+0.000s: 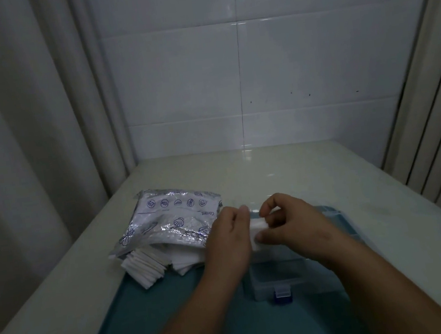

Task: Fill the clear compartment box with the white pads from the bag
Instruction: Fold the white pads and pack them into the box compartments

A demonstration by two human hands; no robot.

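A silvery printed bag [170, 223] lies on the table to the left, and several white pads [145, 267] spill from its open end. The clear compartment box [280, 278], with a blue latch at its front, stands on the teal mat under my hands. Both hands meet above the box's far side. My right hand [292, 221] pinches a small stack of white pads [259, 230] between thumb and fingers. My left hand [228, 238] grips the same stack from the left side. The box's far compartments are hidden behind my hands.
A teal mat [177, 324] covers the near part of the pale table [242, 169]. A tiled wall stands behind the table and curtains hang at both sides. The box's clear lid [342, 221] lies open to the right.
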